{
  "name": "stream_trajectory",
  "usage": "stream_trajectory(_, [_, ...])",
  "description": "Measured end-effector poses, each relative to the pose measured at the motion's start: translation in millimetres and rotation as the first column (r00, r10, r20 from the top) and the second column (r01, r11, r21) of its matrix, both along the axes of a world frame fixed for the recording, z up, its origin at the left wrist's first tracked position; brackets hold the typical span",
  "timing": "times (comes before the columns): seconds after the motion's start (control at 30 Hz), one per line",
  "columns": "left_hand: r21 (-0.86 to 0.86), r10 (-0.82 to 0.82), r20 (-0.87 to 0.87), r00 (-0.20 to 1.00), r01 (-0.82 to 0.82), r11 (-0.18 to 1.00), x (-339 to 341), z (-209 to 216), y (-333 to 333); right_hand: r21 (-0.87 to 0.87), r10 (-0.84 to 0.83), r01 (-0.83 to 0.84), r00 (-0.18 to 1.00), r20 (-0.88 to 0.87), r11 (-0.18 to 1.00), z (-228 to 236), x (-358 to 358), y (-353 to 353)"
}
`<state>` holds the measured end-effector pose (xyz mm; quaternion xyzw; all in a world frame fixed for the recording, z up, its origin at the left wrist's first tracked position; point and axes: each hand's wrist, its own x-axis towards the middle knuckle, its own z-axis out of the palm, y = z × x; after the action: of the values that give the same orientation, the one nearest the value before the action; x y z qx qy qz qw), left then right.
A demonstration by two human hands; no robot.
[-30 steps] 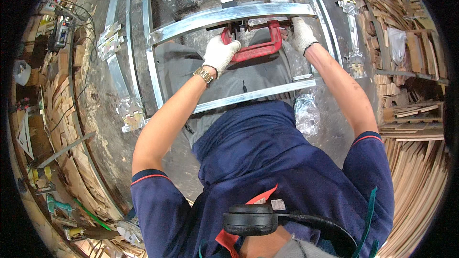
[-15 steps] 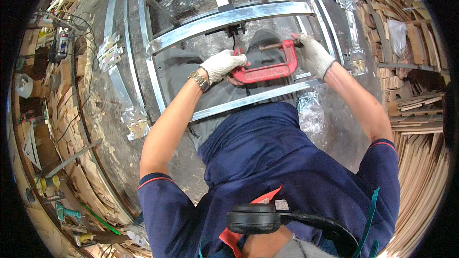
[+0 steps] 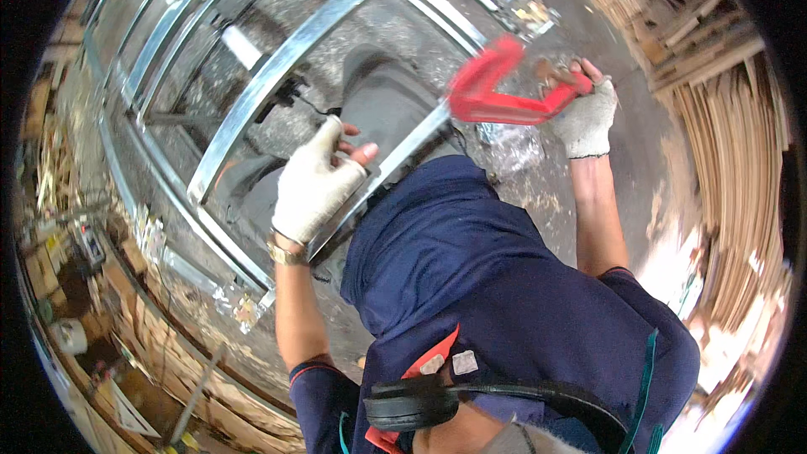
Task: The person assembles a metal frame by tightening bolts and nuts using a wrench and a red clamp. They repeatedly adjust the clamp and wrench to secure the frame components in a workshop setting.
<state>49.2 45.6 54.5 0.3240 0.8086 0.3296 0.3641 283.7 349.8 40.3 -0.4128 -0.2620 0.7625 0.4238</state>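
A red C-clamp [image 3: 504, 108], blurred by motion, is gripped at its screw end by my right hand [image 3: 590, 118], out to the right of the metal frame. Its far end passes over the corner of the frame's near bar [image 3: 410, 143]. My left hand [image 3: 315, 185], in a white glove with bare fingertips, hovers by that same bar with fingers loosely curled and thumb apart, nothing visible in it. Between my legs, past the frame's curved crossbar [image 3: 290, 50], there is a white and black cylindrical tool [image 3: 242, 46] on the floor.
Stacked wood strips [image 3: 731, 176] line the right side, with more wood pieces along the left. A clear plastic bag [image 3: 514, 147] lies on the floor beside the frame. Metal brackets [image 3: 528, 15] sit near the frame's far right corner. A white set square [image 3: 133, 410] rests at lower left.
My left hand has let go of the C-clamp. The right hand has carried the clamp rightward, out past the frame's near bar. The whole view has turned.
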Motion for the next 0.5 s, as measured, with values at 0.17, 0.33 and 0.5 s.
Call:
stream_trajectory(0.17, [-0.257, -0.221, -0.371, 0.902, 0.129, 0.958, 53.6, -14.2, 23.6, -0.057, -0.281, 0.308, 0.918, 0.281, 0.95, -128.5, 161.1, 34.6])
stream_trajectory(0.33, [-0.142, -0.154, -0.549, 0.822, 0.09, 0.986, 62.0, -22.7, 20.1, 0.039, -0.231, 0.322, 0.587, 0.776, 0.946, -218.5, 254.7, -25.5])
stream_trajectory(0.5, [-0.173, -0.17, -0.581, 0.796, 0.083, 0.981, 67.5, -25.1, 22.6, -0.168, 0.034, 0.312, 0.393, 0.919, 0.935, -277.4, 332.6, -69.3])
